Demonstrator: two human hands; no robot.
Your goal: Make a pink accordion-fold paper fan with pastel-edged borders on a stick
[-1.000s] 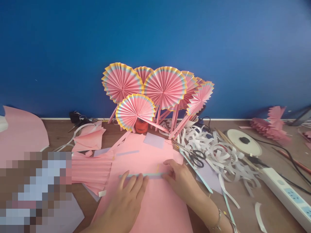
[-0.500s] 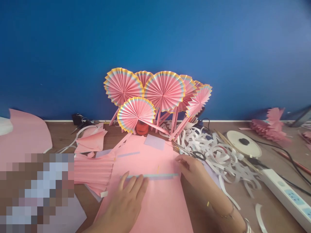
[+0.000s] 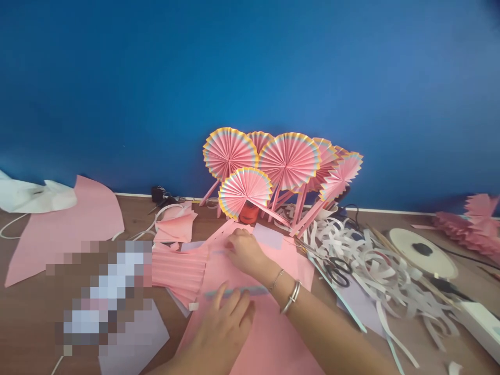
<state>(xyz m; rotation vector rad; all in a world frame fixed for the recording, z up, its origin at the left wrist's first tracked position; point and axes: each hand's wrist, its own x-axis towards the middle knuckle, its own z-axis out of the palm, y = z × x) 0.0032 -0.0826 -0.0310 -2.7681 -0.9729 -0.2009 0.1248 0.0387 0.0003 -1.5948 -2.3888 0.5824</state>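
My left hand (image 3: 224,325) lies flat with fingers spread on a large pink paper sheet (image 3: 281,341). Its fingertips rest at a narrow blue-green paper strip (image 3: 255,289) laid across the sheet. Farther up, my right hand (image 3: 246,252) is lowered to the sheet with its fingers curled together. They are at the end of a thin purplish strip (image 3: 219,252); what is between the fingertips is hidden. Pleated pink paper (image 3: 177,265) is beside the sheet on the left. A lilac paper piece (image 3: 269,236) lies near the sheet's far end.
Several round pink paper fans (image 3: 289,161) stand against the blue wall. Black-handled scissors (image 3: 338,272) and a heap of white paper strips (image 3: 375,260) lie to the right, before a round cream lid-like object (image 3: 410,245) and a white power strip (image 3: 482,325). Pink paper (image 3: 82,224) lies left.
My right hand has moved left and away from me, from the strip's right end to the upper part of the sheet. My left hand stays by the strip. The view has turned left.
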